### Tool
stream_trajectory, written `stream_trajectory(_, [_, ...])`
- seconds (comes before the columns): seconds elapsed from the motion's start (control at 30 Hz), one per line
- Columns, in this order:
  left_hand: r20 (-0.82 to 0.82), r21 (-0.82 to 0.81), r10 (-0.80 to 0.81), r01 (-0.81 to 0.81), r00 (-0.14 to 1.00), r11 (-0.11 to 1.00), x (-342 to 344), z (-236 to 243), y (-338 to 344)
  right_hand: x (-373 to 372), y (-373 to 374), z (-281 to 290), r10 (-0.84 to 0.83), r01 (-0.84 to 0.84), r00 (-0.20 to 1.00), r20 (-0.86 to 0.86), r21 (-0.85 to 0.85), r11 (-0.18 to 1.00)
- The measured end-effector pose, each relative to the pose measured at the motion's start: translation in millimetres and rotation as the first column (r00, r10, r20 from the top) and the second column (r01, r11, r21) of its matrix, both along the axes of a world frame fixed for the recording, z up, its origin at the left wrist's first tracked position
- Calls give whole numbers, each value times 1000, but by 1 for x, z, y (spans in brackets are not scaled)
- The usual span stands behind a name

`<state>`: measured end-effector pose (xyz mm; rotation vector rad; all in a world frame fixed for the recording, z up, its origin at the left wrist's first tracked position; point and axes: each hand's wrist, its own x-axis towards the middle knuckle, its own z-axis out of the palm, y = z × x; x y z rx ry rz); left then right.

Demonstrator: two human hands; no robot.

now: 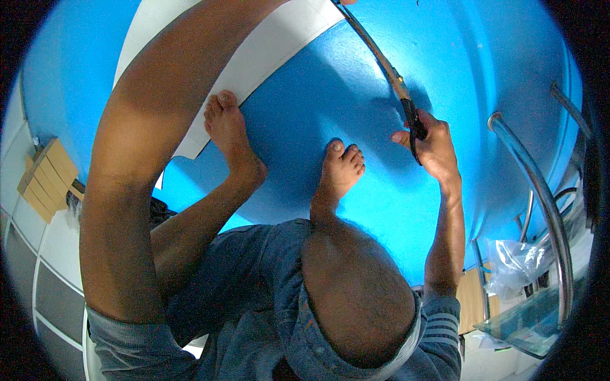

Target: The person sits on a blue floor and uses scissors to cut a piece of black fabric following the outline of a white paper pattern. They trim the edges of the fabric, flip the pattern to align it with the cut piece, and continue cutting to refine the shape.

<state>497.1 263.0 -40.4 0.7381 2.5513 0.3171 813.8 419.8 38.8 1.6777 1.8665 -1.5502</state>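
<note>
My right hand (437, 149) is closed around the black handles of a long pair of scissors (399, 82) over the blue surface. The blades look shut and run up to the top edge, by the corner of a large white sheet (273, 54). My left arm reaches across the sheet to the top edge. Of my left hand (347, 2) only a bit of finger shows beside the blade tips; the remainder is cut off, so its grip is hidden. My left bare foot (232, 130) rests at the sheet's edge, and my right foot (343, 168) is on the blue surface.
Blue flooring (286, 120) spreads around my feet. Curved metal tubing (534, 171) rises at the right, near a clear plastic bag (511, 263) and a glass panel (527, 324). A slatted wooden piece (47, 178) stands at the far left by a tiled surface.
</note>
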Motion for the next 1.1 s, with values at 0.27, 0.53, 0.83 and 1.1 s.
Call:
stream_trajectory(0.27, [-86,-9,-161,161,983,987,1,15,26,18,9,-25,-98,60,970,-221,-171,983])
stream_trajectory(0.53, [0,-241,-882,856,472,458,31,24,233,29,34,-39,-270,59,898,-348,-511,857])
stream_trajectory(0.83, [281,-408,-946,912,163,36,52,36,327,17,34,-49,-261,57,900,-350,-498,865])
stream_trajectory(1.1, [-78,-15,-215,214,974,977,11,16,67,26,23,-56,-219,40,896,-387,-421,906])
